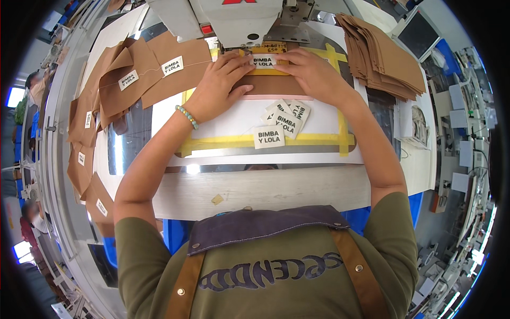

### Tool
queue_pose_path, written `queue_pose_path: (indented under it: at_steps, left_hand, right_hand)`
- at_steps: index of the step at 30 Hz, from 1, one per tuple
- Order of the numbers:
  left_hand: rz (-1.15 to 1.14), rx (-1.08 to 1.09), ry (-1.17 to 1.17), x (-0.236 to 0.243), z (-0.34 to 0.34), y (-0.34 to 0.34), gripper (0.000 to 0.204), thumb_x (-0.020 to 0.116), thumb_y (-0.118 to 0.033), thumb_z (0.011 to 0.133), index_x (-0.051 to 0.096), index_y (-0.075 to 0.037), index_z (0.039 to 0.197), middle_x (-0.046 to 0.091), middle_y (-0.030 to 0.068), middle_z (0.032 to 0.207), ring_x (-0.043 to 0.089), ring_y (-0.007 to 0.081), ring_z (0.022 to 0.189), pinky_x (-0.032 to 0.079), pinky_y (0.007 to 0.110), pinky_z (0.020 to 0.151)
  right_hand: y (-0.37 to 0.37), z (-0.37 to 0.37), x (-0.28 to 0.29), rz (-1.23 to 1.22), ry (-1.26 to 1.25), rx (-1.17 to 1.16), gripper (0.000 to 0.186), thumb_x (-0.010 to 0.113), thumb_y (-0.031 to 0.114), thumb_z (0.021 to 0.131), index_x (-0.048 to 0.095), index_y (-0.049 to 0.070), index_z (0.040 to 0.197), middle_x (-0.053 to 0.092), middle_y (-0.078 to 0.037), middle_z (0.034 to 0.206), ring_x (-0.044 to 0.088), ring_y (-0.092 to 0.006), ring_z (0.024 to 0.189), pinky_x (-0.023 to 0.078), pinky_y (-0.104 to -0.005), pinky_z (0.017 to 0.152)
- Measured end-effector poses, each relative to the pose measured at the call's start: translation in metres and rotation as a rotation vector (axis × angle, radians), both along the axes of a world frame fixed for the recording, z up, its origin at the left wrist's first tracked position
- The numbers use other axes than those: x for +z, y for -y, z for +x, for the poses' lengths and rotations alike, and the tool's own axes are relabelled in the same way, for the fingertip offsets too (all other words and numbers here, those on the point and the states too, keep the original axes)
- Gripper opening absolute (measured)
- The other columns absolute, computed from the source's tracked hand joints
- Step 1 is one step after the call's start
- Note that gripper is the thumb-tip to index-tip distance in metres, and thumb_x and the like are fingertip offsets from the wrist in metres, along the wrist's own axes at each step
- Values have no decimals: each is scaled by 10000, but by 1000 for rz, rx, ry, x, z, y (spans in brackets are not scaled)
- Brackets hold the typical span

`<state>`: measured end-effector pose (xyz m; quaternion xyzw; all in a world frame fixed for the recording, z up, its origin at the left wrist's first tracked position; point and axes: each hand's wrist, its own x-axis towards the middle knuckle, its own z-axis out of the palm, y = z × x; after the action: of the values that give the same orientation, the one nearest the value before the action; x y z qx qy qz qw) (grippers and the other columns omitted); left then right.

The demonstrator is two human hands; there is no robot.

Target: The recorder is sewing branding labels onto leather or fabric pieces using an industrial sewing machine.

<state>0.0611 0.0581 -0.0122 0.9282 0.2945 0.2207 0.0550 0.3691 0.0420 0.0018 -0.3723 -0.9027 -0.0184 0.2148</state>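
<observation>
A white label (263,61) with dark printing lies inside a yellow frame (271,49), under the head of a sewing machine (241,21). Beneath it shows a brown fabric piece (279,86). My left hand (226,80) lies over the frame's left side, fingers stretched out and fingertips at the label's left edge, thumb apart. From the other side my right hand (316,72) reaches in, fingers extended and tips touching the label's right edge. Both hands press down without gripping anything. Nearer to me, several loose white labels (269,137) overlap on the white board.
Brown pieces with labels (154,72), joined by thread, trail off at the left and over the table edge. A stack of brown pieces (380,58) lies at the right. Yellow tape (313,139) borders the white board (212,130). A screen (418,33) stands far right.
</observation>
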Motion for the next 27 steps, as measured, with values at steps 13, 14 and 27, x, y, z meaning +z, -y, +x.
queue_pose_path:
  at_steps: [13, 14, 27]
  left_hand:
    - [59, 49, -86, 2, 0, 0, 505, 701, -303, 1038, 648, -109, 1501, 547, 104, 1604, 461, 343, 1510, 389, 493, 1251]
    - [55, 57, -87, 3, 0, 0, 509, 701, -313, 1037, 649, -114, 1503, 545, 115, 1591, 465, 346, 1503, 387, 494, 1251]
    - [-2, -9, -5, -8, -3, -13, 496, 714, -348, 1037, 685, -81, 1454, 573, 81, 1595, 465, 323, 1506, 380, 469, 1235]
  right_hand:
    - [-21, -1, -2, -209, -172, 88, 315, 613, -10, 955, 831, 54, 1173, 747, -69, 1358, 645, -291, 1285, 553, -382, 1087]
    - [-20, -2, -2, -202, -184, 85, 306, 618, -6, 955, 831, 56, 1166, 751, -66, 1343, 651, -289, 1272, 558, -385, 1076]
    - [-19, -17, -12, -36, -91, 53, 276, 665, -5, 927, 795, 37, 1167, 744, -75, 1338, 672, -316, 1250, 567, -420, 1046]
